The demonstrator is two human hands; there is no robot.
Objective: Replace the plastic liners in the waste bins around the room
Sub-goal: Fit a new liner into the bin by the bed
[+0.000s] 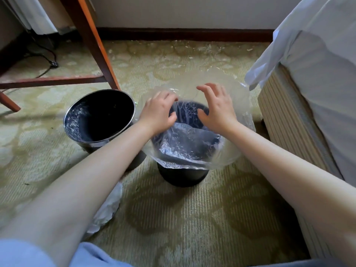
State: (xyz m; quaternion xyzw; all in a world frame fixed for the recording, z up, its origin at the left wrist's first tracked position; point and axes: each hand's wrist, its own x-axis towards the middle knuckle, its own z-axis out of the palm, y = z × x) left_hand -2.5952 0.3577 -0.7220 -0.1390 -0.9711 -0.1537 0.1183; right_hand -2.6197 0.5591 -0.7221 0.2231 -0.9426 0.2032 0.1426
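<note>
On carpet (192, 218), two bins (100, 116) — left grip (159, 110) pinches liner (192, 147) (over right bin (183, 176)), right grip (215, 108) spread wide.

**Both hands out in front, close together**

My left forearm (86, 180) and right forearm (289, 166) are bare. They reach forward and converge, so the wrists end up near each other. My left hand (159, 110) is palm down, fingers bent downward at the far end, thumb pointing toward the other hand. Its fingertips are hidden, so I cannot tell whether they pinch anything. My right hand (215, 108) is just beside it, not touching, fingers spread and gently arched, thumb swung inward, holding nothing.
</note>
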